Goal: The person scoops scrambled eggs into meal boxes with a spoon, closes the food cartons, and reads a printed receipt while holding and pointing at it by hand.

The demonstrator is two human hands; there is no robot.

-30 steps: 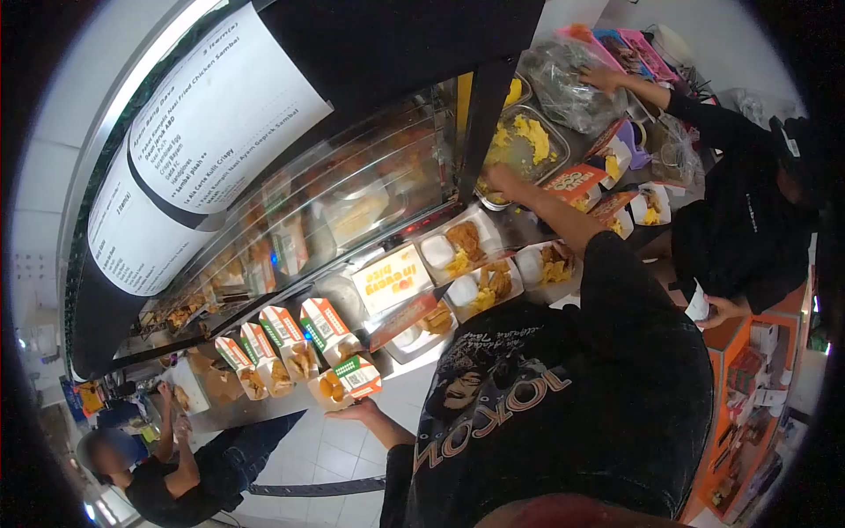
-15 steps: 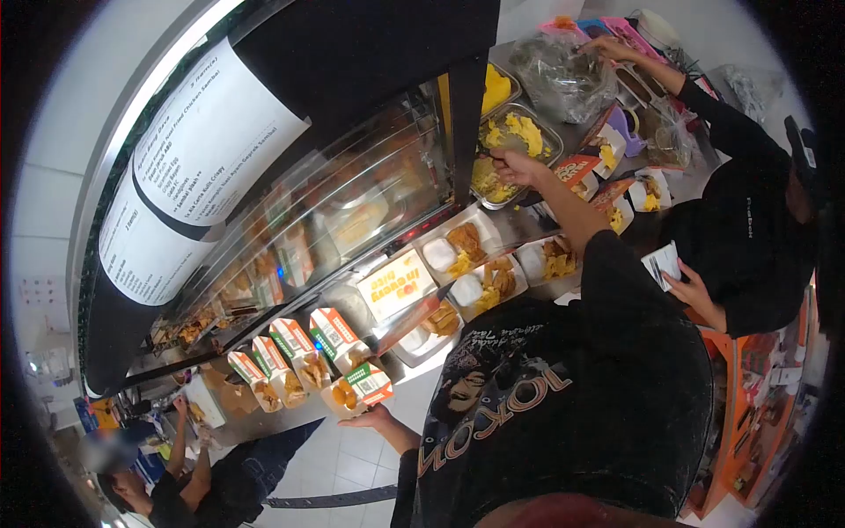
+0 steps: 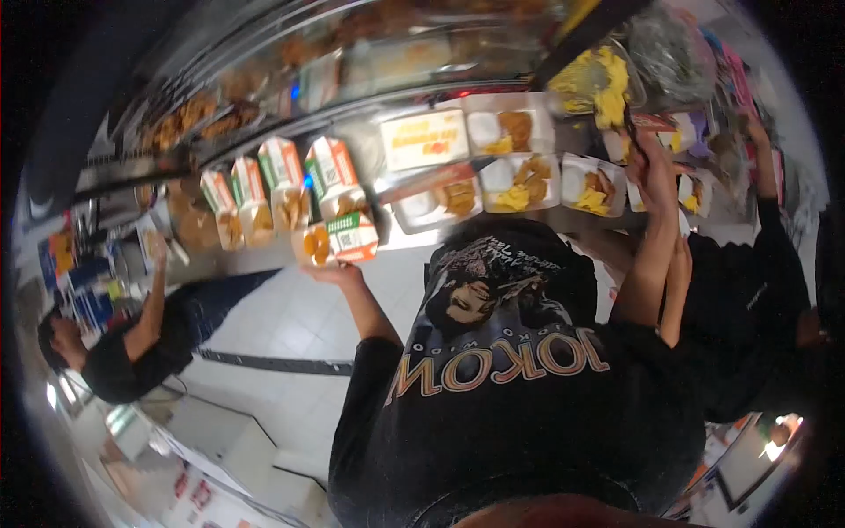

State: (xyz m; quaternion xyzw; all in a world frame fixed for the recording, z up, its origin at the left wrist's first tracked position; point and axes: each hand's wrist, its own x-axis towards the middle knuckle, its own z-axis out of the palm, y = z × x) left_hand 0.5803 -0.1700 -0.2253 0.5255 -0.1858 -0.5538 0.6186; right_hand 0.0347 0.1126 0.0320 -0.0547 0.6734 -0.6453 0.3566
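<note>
My left hand (image 3: 339, 271) supports an open orange, white and green paper food box (image 3: 348, 239) with fried pieces inside, held just in front of the counter. Several similar boxes (image 3: 283, 180) stand in a row behind it. My right hand (image 3: 650, 172) is closed around a dark serving utensil (image 3: 630, 128), its kind blurred. At the utensil's end is a clump of yellow scrambled egg (image 3: 609, 107), beside the metal egg tray (image 3: 572, 106). Below and left of this hand, an open box (image 3: 591, 187) holds rice, egg and fried chicken.
More open rice boxes (image 3: 519, 185) line the counter near a closed printed box (image 3: 424, 141). A glass food display (image 3: 370, 66) runs behind. One co-worker (image 3: 735, 290) stands close on the right, another (image 3: 132, 339) at far left.
My view has turned, so the counter now runs more level. My right hand has lifted egg from the tray and moved back toward the boxes. My left hand still holds its box.
</note>
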